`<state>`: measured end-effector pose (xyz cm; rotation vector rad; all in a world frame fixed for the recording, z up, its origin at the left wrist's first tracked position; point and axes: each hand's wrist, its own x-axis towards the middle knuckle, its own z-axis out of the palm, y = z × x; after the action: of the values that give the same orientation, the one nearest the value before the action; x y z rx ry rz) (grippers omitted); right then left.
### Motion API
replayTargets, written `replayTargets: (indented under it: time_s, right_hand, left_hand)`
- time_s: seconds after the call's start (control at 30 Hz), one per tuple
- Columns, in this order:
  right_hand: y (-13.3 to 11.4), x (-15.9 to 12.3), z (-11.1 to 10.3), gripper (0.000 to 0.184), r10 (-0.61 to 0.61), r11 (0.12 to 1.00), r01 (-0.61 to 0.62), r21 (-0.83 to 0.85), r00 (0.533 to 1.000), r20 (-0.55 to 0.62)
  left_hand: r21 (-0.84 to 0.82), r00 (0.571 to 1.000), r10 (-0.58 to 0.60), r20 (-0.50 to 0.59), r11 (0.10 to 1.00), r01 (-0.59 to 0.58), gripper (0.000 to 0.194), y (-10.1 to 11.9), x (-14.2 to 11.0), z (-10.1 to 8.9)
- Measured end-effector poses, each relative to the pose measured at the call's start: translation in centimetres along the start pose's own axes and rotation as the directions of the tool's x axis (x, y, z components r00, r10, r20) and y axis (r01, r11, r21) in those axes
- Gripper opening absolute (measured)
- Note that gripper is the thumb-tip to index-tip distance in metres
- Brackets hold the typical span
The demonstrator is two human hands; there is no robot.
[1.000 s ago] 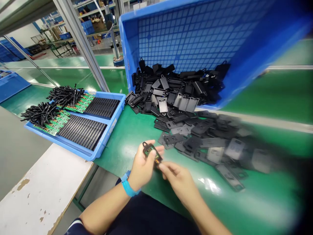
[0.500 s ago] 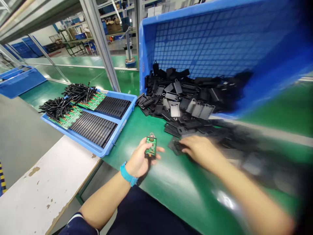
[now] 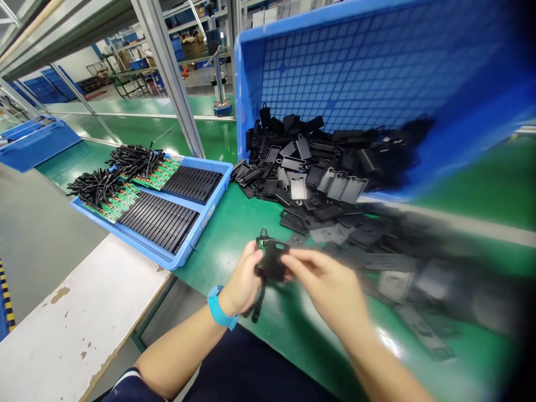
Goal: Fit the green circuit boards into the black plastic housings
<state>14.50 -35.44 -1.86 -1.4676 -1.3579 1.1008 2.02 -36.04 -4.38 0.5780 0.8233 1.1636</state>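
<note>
Item at centre: 1 black plastic casing (image 3: 273, 260), held in front of the person over the green worktop (image 3: 218, 234), pressed against 1 green circuit board (image 3: 263, 243), with a short black cable (image 3: 257, 306) hanging below. Left hand (image 3: 243, 274), blue wristband (image 3: 220, 308) at the wrist: left fingers (image 3: 251, 257) curled closed around the board and casing, gripping both. Right hand (image 3: 329, 285): right fingers (image 3: 304, 262) nearly closed, their tips touching the casing's right edge, a little blurred, holding it from that side. Directly ahead: 1 blue plastic crate (image 3: 355, 56), tilted toward the person, its gridded base facing up and back, with a heap of black plastic casings (image 3: 310, 167) sliding from its open side. Further casings (image 3: 335, 234) lie loose and overlapping on the worktop, just beyond the hands, and blur toward the right. To the left of the hands: 1 blue tray (image 3: 211, 204), holding 2 sets of parts, each with a bundle of black cables (image 3: 94, 187), a row of green circuit boards (image 3: 119, 198) and a neat row of black casings (image 3: 159, 220) lying side by side. Nearer the person's left elbow: a chipped white bench top (image 3: 79, 315). Farther left, beyond the tray: 1 more blue tray (image 3: 39, 146) on a green surface. Background: an aluminium upright (image 3: 167, 72), then shelving with boxes and blue bins.
</note>
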Motion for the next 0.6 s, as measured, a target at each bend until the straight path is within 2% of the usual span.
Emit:
replayTargets:
  time_s: [0.07, 0.13, 0.27, 0.4, 0.6]
  right_hand:
    - [-0.1, 0.0, 0.5, 0.021, 0.068, 0.995, -0.067, 0.072, 0.998, -0.012]
    - [0.0, 0.1, 0.5, 0.021, 0.093, 0.988, -0.094, 0.12, 0.996, 0.011]
    - [0.0, -0.2, -0.3, 0.019, 0.106, 0.979, -0.114, 0.171, 0.993, 0.06]
    - [0.3, -0.7, -0.9, 0.017, 0.099, 0.969, -0.117, 0.216, 0.991, 0.09]
    - [1.9, -1.7, -0.8, 0.014, 0.024, 0.968, -0.028, 0.248, 1.0, 0.018]
  left_hand:
    - [0.076, 0.999, 0.033, 0.024, 0.996, -0.035, 0.022, -0.4, -0.1, 0.1]
    - [0.227, 0.995, 0.087, 0.05, 0.969, -0.096, 0.028, -0.6, -0.3, 0.1]
    - [0.507, 0.987, 0.136, 0.083, 0.847, -0.16, 0.031, -0.2, -0.9, 0.3]
    - [0.592, 0.983, 0.146, 0.109, 0.785, -0.183, 0.033, -0.1, -1.4, 0.7]
    - [0.706, 0.97, 0.14, 0.2, 0.666, -0.242, 0.036, -0.8, -1.8, 0.8]
